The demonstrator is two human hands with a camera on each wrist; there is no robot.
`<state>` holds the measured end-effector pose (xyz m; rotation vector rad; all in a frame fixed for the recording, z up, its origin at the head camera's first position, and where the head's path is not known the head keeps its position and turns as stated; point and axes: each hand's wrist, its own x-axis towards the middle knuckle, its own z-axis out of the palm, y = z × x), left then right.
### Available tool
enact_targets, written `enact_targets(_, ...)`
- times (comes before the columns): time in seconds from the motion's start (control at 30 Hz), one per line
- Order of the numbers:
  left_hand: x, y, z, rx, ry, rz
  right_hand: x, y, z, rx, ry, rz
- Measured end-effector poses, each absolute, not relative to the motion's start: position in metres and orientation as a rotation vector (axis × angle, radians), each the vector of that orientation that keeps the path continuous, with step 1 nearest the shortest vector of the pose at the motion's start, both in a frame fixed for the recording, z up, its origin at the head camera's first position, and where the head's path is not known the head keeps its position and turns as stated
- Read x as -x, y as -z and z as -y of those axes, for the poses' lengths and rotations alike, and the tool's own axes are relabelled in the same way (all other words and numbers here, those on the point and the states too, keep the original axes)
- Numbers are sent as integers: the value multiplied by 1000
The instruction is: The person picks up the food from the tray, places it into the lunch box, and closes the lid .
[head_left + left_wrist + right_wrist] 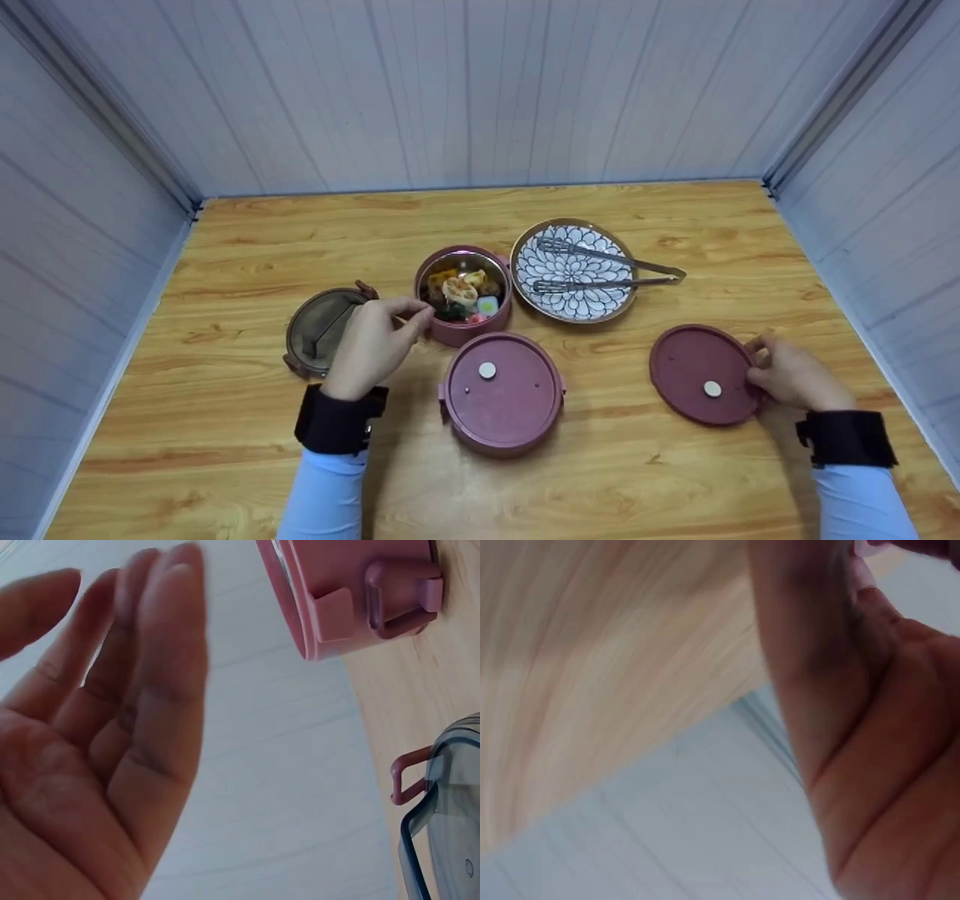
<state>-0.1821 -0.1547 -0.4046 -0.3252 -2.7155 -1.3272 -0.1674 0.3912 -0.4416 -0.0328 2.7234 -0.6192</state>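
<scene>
At the right, my right hand (799, 375) pinches the right edge of a round dark-red lid (701, 375) with a pale knob. In the right wrist view the fingertips are mostly cut off. My left hand (379, 341) hovers with relaxed fingers beside the pink lunch box (454, 334), which holds several pieces of food (459, 291). In the left wrist view, a gap shows between the hand (97, 720) and the box's wall (337, 600). A second round pink box (504, 397), with its lid on, stands in front of the uncovered one.
A translucent lid (319, 322) with brown clips lies at the left, partly behind the left hand. Behind the boxes, brown tongs (600, 253) lie across a flower-patterned plate (577, 311), their joined end past its right rim. Pale panel walls (480, 97) enclose the wooden table (600, 480).
</scene>
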Motion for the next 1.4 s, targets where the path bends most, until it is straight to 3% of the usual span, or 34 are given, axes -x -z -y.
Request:
enact_targets(0.27,183,407,141,361,1353,2623,155,389,-373,66,939,-2743)
enact_targets(0.53,176,408,119,458,1393,2562,172,356,-312,151,1279,-2811)
enact_targets(0.73,174,411,111,434,1498,2533,198,359,-245,291,1473,-2752)
enact_targets(1.0,183,425,122,279,1565,2494,243,371,-159,474,1361,-2626)
enact_targets(1.4,191,435,134,72,1895,2292,292,390,-106,477,1095,-2568)
